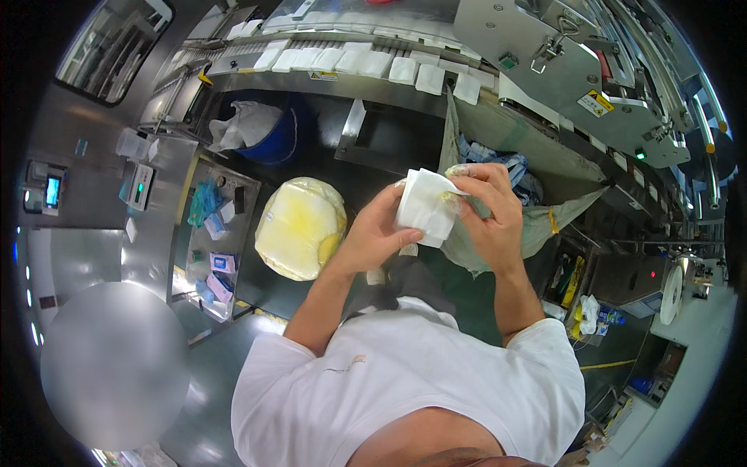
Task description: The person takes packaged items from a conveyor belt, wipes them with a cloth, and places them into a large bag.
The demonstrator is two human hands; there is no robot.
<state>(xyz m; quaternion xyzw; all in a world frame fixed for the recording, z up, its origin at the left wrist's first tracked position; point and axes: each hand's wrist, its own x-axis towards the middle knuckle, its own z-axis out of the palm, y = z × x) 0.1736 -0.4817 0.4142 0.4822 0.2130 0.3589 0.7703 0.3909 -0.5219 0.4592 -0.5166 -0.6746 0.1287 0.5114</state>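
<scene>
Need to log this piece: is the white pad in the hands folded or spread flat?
Folded: the white pad shows layered edges and a turned corner, pinched between left hand and right hand.

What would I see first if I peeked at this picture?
Right in the middle, the left hand and right hand hold a white pad between them. Just left of them sits a big yellow bag, round and stuffed. Along the top runs a row of white pads on a metal machine.
</scene>
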